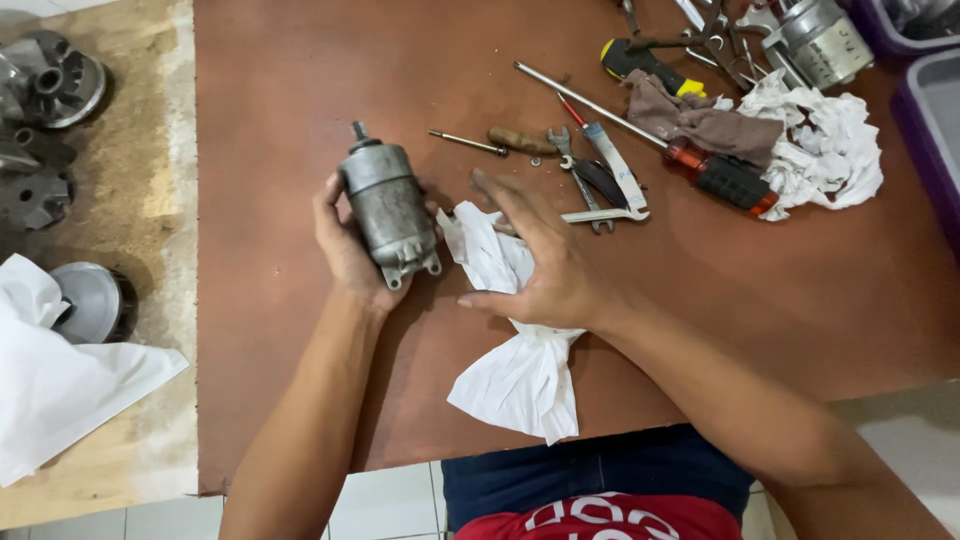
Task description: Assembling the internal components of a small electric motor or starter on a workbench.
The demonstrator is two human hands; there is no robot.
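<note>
My left hand grips a grey cylindrical motor, a dirty metal body with a short shaft at its far end and mounting ears near my palm. It is held just above the brown table. My right hand holds a crumpled white paper cloth, which hangs from under my palm toward the table's near edge. The fingers of that hand point toward the motor, a little to its right.
Behind my right hand lie a wooden-handled screwdriver, a wrench, a long red-and-black screwdriver, a brown rag and white crumpled paper. Metal engine parts and white paper rest on the left board. Purple trays stand far right.
</note>
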